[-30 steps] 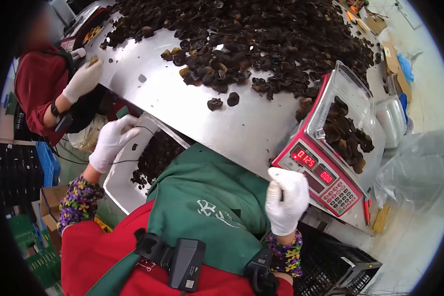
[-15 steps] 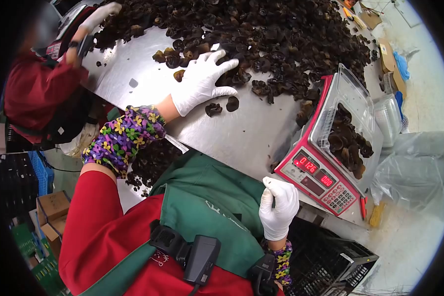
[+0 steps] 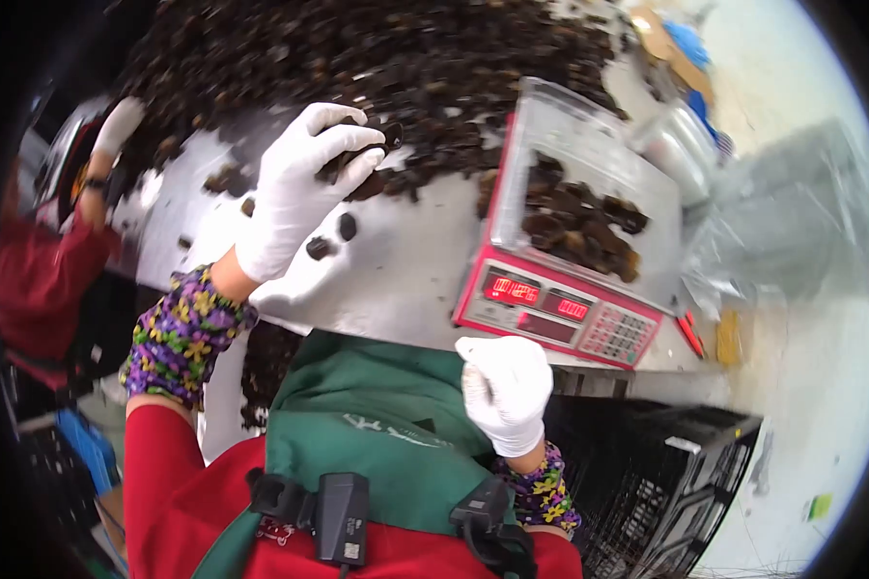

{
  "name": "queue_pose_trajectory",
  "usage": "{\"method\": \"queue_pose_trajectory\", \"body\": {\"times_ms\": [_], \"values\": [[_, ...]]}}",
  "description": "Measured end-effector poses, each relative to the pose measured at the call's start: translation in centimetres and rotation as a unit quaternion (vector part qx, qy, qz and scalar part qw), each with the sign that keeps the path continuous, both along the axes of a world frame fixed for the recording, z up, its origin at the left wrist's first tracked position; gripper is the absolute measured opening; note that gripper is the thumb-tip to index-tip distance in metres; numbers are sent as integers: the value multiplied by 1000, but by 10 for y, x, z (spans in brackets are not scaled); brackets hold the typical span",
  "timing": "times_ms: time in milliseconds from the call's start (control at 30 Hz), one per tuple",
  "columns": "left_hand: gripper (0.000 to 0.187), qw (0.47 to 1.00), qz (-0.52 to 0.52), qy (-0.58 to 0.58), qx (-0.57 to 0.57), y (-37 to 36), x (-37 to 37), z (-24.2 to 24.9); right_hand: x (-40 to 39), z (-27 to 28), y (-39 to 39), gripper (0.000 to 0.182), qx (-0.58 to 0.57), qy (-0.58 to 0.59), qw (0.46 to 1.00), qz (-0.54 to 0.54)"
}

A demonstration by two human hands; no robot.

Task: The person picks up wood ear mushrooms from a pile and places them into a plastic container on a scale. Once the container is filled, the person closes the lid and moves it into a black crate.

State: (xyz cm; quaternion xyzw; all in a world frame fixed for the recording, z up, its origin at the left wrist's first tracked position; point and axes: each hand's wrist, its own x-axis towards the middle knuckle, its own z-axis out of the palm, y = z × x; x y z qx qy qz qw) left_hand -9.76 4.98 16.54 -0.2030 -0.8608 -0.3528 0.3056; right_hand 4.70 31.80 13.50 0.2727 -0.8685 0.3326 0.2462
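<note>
My left hand (image 3: 304, 188), in a white glove, is raised at the near side of the big pile of dark wood ear mushrooms (image 3: 290, 53). Its fingers curl around a few wood ear mushrooms (image 3: 331, 171), partly hidden by the glove. Two loose pieces (image 3: 347, 227) lie on the metal table below it. My right hand (image 3: 508, 394), also gloved, is closed in front of the red scale (image 3: 560, 314); whatever its fingers may hold is hidden. A clear plastic tray (image 3: 599, 154) on the scale carries wood ear mushrooms (image 3: 584, 222). The red display is lit but blurred.
A co-worker's gloved hand (image 3: 121, 125) reaches to the pile's left end. Stacked clear containers (image 3: 681, 145) and a plastic bag (image 3: 792, 222) are right of the scale. A red pen (image 3: 689, 335) lies by the table corner. Black crates (image 3: 647, 463) stand below.
My left hand was spread flat over mushrooms at the pile's edge; now it is lifted and curled around some. The view has shifted. My right hand stays closed near the scale.
</note>
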Motion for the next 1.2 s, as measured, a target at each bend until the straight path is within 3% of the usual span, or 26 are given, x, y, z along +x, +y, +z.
{"method": "queue_pose_trajectory", "body": {"times_ms": [33,133,267,333,367,400,500,567,833,967,1200], "values": [[19,999,-38,-19,11,18,-2,12,1,1,5,34,0,5,1000,-4],[20,988,-136,66,6,80,-16,46,6,5,14,21,-19,23,999,-41],[21,969,-233,83,-3,158,-31,58,19,-3,34,28,-33,25,996,-78],[25,967,-247,45,-50,185,-34,51,24,-7,44,27,-30,27,995,-96],[30,960,-258,-28,-102,191,-36,46,27,-8,49,27,-28,21,994,-105],[39,944,-255,-83,-194,194,-39,44,30,-9,53,27,-27,13,993,-114],[51,947,-244,-15,-211,194,-41,33,33,-8,67,29,-21,23,991,-132],[59,958,-242,-12,-154,184,-35,48,32,-8,76,29,-25,27,989,-145],[28,978,-156,-114,83,122,-17,41,16,-4,85,29,-41,35,987,-149],[28,977,-140,-141,78,99,-12,22,2,7,80,29,-35,43,989,-137],[30,970,-162,-161,80,101,-10,28,-18,28,77,30,11,64,984,-164]]}}
